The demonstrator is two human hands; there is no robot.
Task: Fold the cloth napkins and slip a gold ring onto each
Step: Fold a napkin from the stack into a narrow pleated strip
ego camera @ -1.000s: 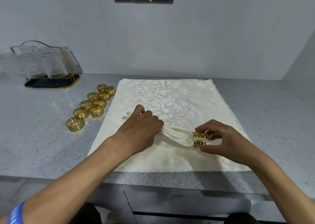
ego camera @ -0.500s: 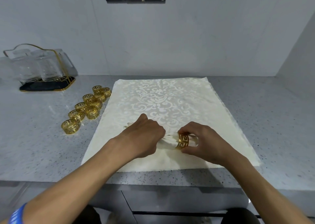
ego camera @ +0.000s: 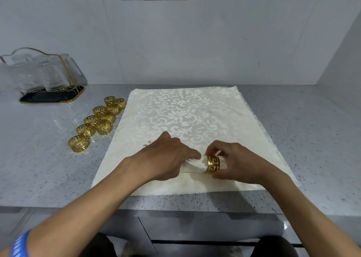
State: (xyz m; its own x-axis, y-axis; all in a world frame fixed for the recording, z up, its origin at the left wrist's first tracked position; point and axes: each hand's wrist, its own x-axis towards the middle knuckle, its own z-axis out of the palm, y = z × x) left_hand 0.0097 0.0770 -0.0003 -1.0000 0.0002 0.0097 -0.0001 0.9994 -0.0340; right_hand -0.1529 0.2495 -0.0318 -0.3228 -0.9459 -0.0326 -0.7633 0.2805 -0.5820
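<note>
I have the rolled napkin (ego camera: pixel 192 166) lying on the flat patterned cloth (ego camera: pixel 187 118) near the front edge of the table (ego camera: pixel 48 168). My left hand (ego camera: pixel 166 159) is closed around the napkin's left part, pinning it down. My right hand (ego camera: pixel 237 164) pinches the gold ring (ego camera: pixel 213 164), which sits around the napkin's right end, white cloth showing on both sides of it. Spare gold rings (ego camera: pixel 97 123) cluster on the table just left of the cloth, with a tray of glasses (ego camera: pixel 46 77) farther left by the wall.
</note>
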